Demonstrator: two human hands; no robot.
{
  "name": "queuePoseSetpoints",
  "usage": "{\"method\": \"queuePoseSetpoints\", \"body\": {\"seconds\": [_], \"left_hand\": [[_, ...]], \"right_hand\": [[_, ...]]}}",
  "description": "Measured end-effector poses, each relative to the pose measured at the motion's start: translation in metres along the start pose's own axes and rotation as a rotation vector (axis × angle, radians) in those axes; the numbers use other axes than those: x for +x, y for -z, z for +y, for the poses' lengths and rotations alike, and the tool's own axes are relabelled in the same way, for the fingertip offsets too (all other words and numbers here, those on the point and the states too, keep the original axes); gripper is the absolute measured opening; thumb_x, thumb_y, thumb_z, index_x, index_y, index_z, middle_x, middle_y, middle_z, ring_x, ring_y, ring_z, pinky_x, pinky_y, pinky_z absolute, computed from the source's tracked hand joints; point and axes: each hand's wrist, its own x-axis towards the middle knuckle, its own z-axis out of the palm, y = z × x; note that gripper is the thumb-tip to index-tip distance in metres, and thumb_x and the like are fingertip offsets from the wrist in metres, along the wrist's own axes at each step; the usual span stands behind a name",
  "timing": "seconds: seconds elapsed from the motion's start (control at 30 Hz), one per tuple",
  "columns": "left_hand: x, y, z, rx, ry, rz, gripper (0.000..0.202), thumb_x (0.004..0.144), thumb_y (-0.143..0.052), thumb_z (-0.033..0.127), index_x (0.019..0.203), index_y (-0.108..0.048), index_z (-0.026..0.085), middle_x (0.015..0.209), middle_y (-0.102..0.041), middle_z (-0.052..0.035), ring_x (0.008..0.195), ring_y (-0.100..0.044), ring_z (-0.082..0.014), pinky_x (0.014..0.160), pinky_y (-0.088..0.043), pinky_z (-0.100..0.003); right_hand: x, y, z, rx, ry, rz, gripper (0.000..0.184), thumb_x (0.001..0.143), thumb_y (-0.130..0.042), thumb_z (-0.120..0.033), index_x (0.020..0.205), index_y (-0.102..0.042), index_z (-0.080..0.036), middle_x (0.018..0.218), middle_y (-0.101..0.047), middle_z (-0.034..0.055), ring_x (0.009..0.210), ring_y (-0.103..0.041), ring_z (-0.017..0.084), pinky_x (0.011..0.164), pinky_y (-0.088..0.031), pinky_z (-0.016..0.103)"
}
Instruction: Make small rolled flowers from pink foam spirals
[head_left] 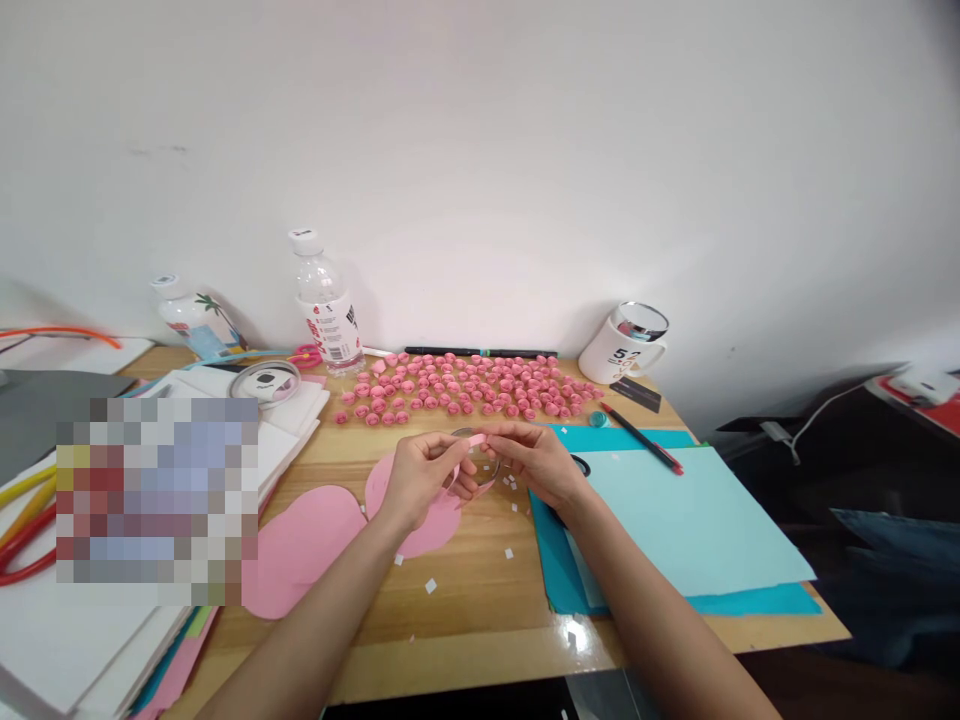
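Both hands meet over the middle of the wooden table, fingertips close together. My left hand and my right hand pinch a narrow pink paper strip between them; a curled length of it hangs below the fingers. A clear ring, mostly hidden, lies behind the fingers. Beneath and left of my left hand are pink paper circles. Beyond both hands spread many small rolled pink paper flowers. Beside my right hand a black loop, perhaps a scissors handle, shows.
Blue paper sheets lie at right, with a red-black pen and teal paper roll near them. A white mug and a plastic bottle stand by the wall. Stacked papers fill the left. White scraps are scattered.
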Motion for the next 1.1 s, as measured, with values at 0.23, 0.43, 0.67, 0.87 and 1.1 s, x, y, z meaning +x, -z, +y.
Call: {"method": "queuePoseSetpoints", "body": {"seconds": [0.23, 0.43, 0.67, 0.87, 1.1], "left_hand": [[-0.0004, -0.0005, -0.0009, 0.005, 0.001, -0.016, 0.023, 0.068, -0.067, 0.034, 0.066, -0.061, 0.012, 0.056, -0.061, -0.0009, 0.041, -0.058, -0.0121, 0.041, -0.05, -0.024], [0.0005, -0.0002, -0.003, 0.004, 0.003, -0.036, 0.024, 0.069, -0.066, 0.035, 0.066, -0.061, 0.012, 0.056, -0.061, -0.0011, 0.042, -0.058, -0.0125, 0.042, -0.05, -0.025], [0.0, -0.0007, 0.0004, -0.004, -0.007, 0.006, 0.026, 0.066, -0.069, 0.036, 0.065, -0.061, 0.011, 0.056, -0.061, -0.0014, 0.041, -0.058, -0.0126, 0.041, -0.05, -0.025], [0.0011, 0.0002, -0.0041, -0.007, 0.001, -0.037, 0.024, 0.068, -0.067, 0.035, 0.068, -0.062, 0.011, 0.056, -0.061, -0.0012, 0.041, -0.057, -0.0122, 0.041, -0.049, -0.025], [0.0006, 0.0003, -0.0028, 0.002, -0.005, -0.036, 0.026, 0.068, -0.068, 0.036, 0.069, -0.063, 0.011, 0.057, -0.062, -0.0018, 0.041, -0.058, -0.0125, 0.042, -0.05, -0.025]], "right_hand": [[-0.0011, -0.0004, -0.0002, 0.016, 0.026, 0.001, 0.017, 0.058, -0.077, -0.025, 0.072, -0.069, -0.018, 0.062, -0.066, -0.001, 0.057, -0.057, 0.009, 0.057, -0.042, 0.022], [-0.0015, -0.0023, -0.0001, 0.016, 0.04, -0.003, 0.015, 0.057, -0.078, -0.025, 0.065, -0.066, -0.018, 0.055, -0.062, -0.0029, 0.05, -0.053, 0.007, 0.053, -0.04, 0.021], [0.0002, 0.0017, 0.0011, 0.008, 0.007, 0.01, 0.021, 0.059, -0.077, -0.027, 0.077, -0.071, -0.018, 0.073, -0.07, 0.002, 0.068, -0.062, 0.012, 0.069, -0.046, 0.025], [-0.0015, 0.0001, -0.0006, 0.003, 0.022, 0.001, 0.017, 0.058, -0.078, -0.026, 0.07, -0.069, -0.018, 0.061, -0.067, -0.0003, 0.057, -0.058, 0.009, 0.057, -0.044, 0.021], [-0.0013, -0.0009, 0.0006, 0.026, 0.023, 0.004, 0.015, 0.058, -0.078, -0.025, 0.067, -0.069, -0.018, 0.061, -0.066, -0.0009, 0.056, -0.057, 0.008, 0.057, -0.043, 0.02]]}}
